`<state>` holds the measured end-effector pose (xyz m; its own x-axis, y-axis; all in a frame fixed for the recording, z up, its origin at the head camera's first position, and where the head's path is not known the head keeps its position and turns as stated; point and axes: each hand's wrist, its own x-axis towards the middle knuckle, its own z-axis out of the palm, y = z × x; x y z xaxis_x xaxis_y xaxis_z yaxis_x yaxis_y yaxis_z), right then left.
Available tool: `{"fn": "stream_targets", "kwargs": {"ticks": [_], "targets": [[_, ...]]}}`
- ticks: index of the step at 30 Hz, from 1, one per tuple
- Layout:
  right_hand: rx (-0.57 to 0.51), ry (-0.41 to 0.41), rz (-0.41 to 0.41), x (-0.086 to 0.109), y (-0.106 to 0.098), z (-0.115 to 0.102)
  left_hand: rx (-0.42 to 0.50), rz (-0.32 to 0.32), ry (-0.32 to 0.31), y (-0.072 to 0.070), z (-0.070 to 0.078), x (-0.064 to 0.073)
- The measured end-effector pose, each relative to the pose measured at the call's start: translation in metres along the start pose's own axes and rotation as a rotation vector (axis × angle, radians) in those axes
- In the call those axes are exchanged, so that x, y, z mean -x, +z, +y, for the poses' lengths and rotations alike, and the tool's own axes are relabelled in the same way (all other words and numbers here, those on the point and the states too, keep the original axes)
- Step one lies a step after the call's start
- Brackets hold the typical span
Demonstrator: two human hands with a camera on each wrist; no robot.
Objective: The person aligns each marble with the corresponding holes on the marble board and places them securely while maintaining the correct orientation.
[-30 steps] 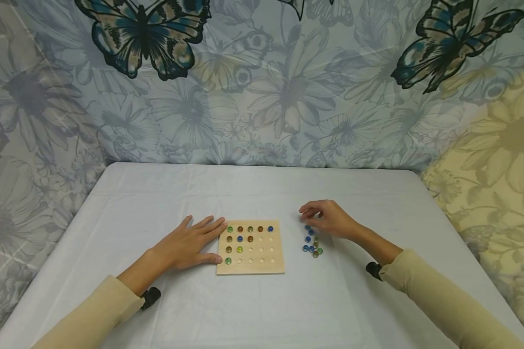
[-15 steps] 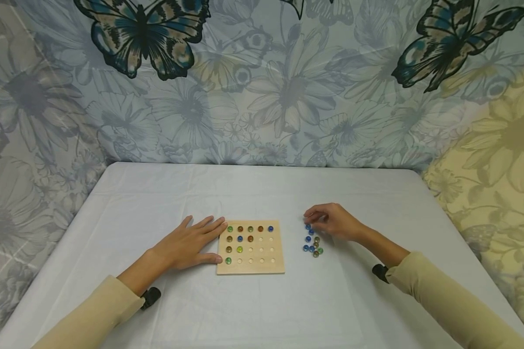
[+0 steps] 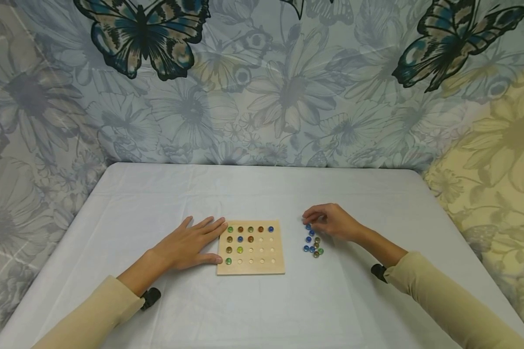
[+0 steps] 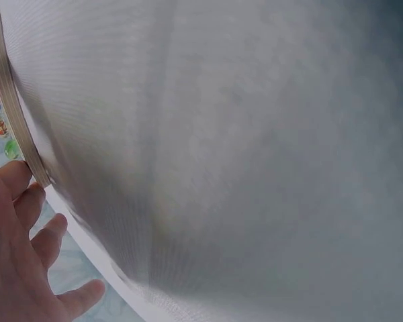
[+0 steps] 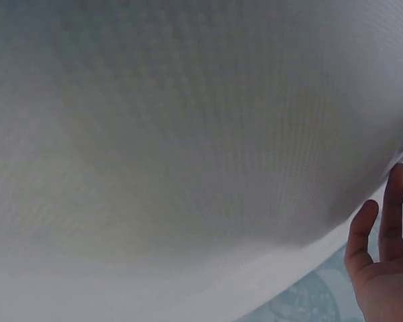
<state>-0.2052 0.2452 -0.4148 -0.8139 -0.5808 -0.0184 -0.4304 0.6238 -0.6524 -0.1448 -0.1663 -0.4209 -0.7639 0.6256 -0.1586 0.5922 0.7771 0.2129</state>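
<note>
A square wooden board [image 3: 262,267] with rows of round hollows lies on the white table. Glass marbles [image 3: 240,239] in green, brown and blue sit in its back row and along its left side. My left hand [image 3: 190,246] rests spread at the board's left edge, fingertips and thumb touching it; the left wrist view shows the board's edge [image 4: 17,107] against the fingers. To the right lies a loose cluster of marbles [image 3: 312,248], mostly blue. My right hand [image 3: 332,222] is at its far end, bent fingertips at a blue marble [image 3: 308,227]. Whether they pinch it is hidden.
A white cloth [image 3: 262,310] covers the table. Patterned fabric with butterflies [image 3: 141,39] hangs behind and at both sides. Dark wrist cameras [image 3: 150,297] sit at both cuffs.
My right hand has shifted slightly right and toward me, then a little back left, staying at the far end of the loose marbles. The left hand and the board have stayed put.
</note>
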Motion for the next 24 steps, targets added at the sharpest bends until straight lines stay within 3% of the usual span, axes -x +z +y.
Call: {"fn": "stream_targets", "kwargs": {"ticks": [12,24], "targets": [[0.002,-0.002,0.037,-0.002,0.004,0.002,0.008,-0.004,-0.004,0.001,0.0,0.0],[-0.001,0.002,0.066,-0.006,0.008,-0.012,0.001,0.01,0.007,0.0,0.001,0.001]]}}
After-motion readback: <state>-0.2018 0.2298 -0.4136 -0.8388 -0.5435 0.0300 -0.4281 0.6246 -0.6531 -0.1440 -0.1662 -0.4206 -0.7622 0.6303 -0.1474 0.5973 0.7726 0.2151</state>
